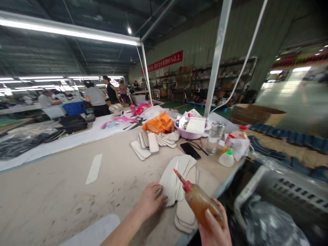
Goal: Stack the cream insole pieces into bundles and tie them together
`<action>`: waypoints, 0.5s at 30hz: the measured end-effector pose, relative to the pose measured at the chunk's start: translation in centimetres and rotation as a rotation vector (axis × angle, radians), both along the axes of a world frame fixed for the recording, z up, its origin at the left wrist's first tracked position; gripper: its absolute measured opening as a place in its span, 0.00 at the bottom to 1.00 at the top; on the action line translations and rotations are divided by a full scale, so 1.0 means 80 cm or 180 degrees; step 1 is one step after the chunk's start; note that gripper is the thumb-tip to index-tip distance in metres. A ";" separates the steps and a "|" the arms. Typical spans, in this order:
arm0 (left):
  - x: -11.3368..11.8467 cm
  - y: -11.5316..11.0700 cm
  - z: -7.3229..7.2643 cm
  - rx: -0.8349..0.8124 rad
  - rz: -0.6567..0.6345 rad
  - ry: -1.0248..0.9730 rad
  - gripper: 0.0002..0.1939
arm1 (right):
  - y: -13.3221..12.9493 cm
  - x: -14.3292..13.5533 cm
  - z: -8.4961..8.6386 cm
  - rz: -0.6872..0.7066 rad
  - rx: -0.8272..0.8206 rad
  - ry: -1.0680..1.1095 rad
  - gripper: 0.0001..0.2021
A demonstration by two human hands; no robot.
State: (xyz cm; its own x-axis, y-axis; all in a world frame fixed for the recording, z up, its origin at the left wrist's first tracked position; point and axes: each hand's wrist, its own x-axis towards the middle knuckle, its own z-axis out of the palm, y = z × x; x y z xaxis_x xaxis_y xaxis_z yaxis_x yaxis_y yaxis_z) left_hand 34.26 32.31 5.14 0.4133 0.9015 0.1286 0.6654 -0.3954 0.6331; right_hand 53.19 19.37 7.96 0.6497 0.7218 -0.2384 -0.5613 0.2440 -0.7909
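Note:
My right hand (215,222) is wrapped round a squeeze glue bottle (202,203) with amber contents. Its red nozzle (180,176) points up and to the left, over a fanned pile of off-white flat pieces (176,174). At the left edge of this pile, my left hand (153,198) has its fingers curled in, closed on the border of an off-white piece; the fingertips are partly hidden. Beneath the bottle lies a smaller stack of rounded pieces (186,213). One single off-white strip (94,168) lies apart on the table at left.
Further back are more stacked pieces (153,141), an orange bag (159,123), a purple basin (191,134), a phone (190,150), a glass jar (214,140) and a green-capped bottle (227,159). A grey crate (287,191) stands at right. Several people work in the background.

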 end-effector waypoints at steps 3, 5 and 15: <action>0.008 -0.025 -0.002 -0.0184 0.0025 0.0103 0.22 | -0.003 -0.004 0.012 -0.0009 0.0125 0.0231 0.28; 0.013 -0.030 0.000 -0.0211 0.0063 0.0156 0.23 | -0.005 -0.006 0.014 -0.0039 0.0152 0.0249 0.28; 0.000 -0.021 0.011 -0.0238 -0.0466 -0.0089 0.17 | -0.003 -0.010 0.001 0.0143 0.0266 0.0339 0.29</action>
